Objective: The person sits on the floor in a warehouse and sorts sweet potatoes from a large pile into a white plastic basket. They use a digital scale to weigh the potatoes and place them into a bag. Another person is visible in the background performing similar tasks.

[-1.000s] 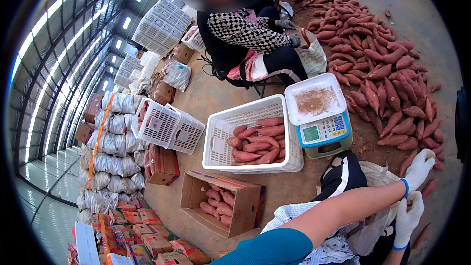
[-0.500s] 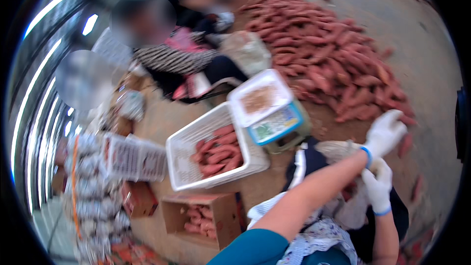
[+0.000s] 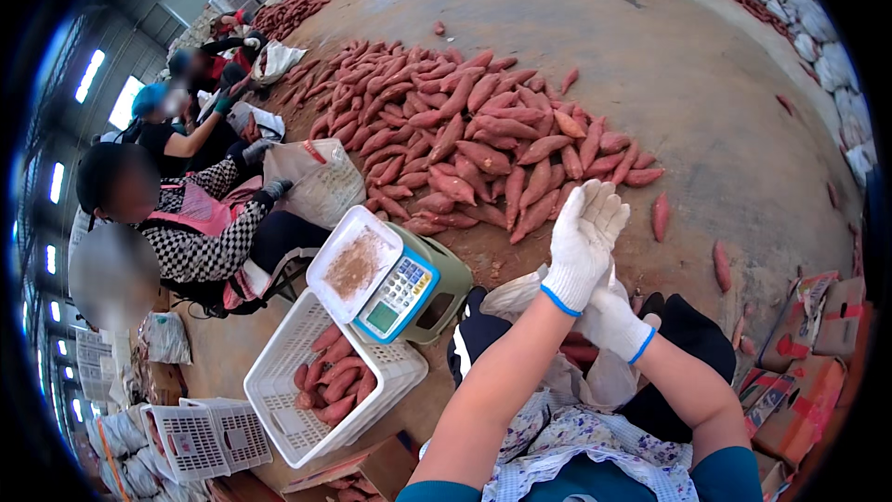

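My left hand (image 3: 585, 237) wears a white knit glove with a blue cuff and is held upright, fingers straight and slightly apart, holding nothing. Just below it, my right hand (image 3: 615, 323), gloved the same way, presses against the left wrist; its fingertips are hidden behind that wrist. Both hands hover over a pale plastic bag (image 3: 520, 299) on my lap. Beyond them a big pile of reddish sweet potatoes (image 3: 483, 135) lies on the dirt floor.
A green electronic scale (image 3: 409, 288) with a dusty white pan stands at my left. Below it sits a white crate (image 3: 279, 400) holding several sweet potatoes. Seated people (image 3: 200, 232) work at the left. Cardboard boxes (image 3: 818, 330) stack at the right; empty white crates (image 3: 209, 432) lie lower left.
The view has swung right, from the crates and boxes toward the sweet potato pile. My two gloved hands stay together and now sit nearer the picture's middle.
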A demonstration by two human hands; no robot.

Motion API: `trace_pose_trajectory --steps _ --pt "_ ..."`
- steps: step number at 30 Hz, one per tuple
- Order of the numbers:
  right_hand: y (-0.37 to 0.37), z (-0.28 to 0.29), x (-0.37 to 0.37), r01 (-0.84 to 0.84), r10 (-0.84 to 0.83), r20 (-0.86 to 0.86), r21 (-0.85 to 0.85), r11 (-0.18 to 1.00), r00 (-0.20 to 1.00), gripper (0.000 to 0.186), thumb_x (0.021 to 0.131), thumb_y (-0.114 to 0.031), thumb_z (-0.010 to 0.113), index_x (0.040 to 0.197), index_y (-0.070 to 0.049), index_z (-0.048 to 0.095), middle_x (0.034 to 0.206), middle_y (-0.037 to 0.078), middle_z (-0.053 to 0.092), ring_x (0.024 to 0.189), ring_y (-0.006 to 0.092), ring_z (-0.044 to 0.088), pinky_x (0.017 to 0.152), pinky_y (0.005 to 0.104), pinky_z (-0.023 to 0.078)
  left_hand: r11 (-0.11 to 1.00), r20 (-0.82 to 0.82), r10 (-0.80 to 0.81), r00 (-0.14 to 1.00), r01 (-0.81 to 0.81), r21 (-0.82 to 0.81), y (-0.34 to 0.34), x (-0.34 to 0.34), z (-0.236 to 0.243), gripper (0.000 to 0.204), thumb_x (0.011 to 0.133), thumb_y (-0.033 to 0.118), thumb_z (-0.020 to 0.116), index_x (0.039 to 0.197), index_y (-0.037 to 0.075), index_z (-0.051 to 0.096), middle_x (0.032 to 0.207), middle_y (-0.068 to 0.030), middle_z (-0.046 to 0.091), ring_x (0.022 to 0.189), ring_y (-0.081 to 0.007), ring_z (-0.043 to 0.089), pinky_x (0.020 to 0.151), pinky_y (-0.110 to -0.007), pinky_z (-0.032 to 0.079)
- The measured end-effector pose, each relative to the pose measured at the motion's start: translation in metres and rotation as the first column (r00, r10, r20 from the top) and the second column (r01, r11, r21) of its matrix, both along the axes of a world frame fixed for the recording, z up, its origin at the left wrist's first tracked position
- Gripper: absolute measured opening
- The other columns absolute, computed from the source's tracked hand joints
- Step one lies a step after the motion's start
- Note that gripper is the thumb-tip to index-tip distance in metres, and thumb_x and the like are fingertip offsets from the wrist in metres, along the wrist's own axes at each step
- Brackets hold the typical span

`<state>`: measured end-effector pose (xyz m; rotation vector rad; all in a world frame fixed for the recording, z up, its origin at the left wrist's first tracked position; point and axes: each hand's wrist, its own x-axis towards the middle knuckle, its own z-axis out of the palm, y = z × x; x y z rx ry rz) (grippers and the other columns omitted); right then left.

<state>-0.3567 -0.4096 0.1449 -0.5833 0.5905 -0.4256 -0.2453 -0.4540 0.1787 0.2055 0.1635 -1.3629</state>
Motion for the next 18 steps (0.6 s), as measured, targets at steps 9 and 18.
trace_pose_trajectory --steps 9,18 --pt "-0.004 0.022 0.003 -0.203 0.202 0.014 0.134 0.97 0.979 0.046 0.094 -0.025 0.055 0.136 -0.012 0.044 0.131 0.006 0.055 0.12 0.0246 0.053 0.098 0.0433 0.046 0.974 -0.143 -0.079 0.987 0.045 -0.222 0.016 0.0 0.016 0.027 0.097 0.026 0.05 0.106 0.008 0.067 0.11 -0.0113 0.068 0.099 -0.0269 0.067 0.095 -0.048 0.051" --pt "0.008 0.019 0.026 -0.418 0.425 -0.066 0.097 0.903 0.903 0.036 0.101 -0.023 0.041 0.133 -0.008 0.047 0.135 0.007 0.052 0.123 0.0215 0.048 0.104 0.0348 0.038 0.977 -0.038 -0.077 0.996 0.068 -0.201 0.031 0.013 0.038 0.024 0.096 0.027 0.052 0.105 0.01 0.066 0.109 -0.0085 0.068 0.096 -0.0237 0.067 0.092 -0.047 0.052"
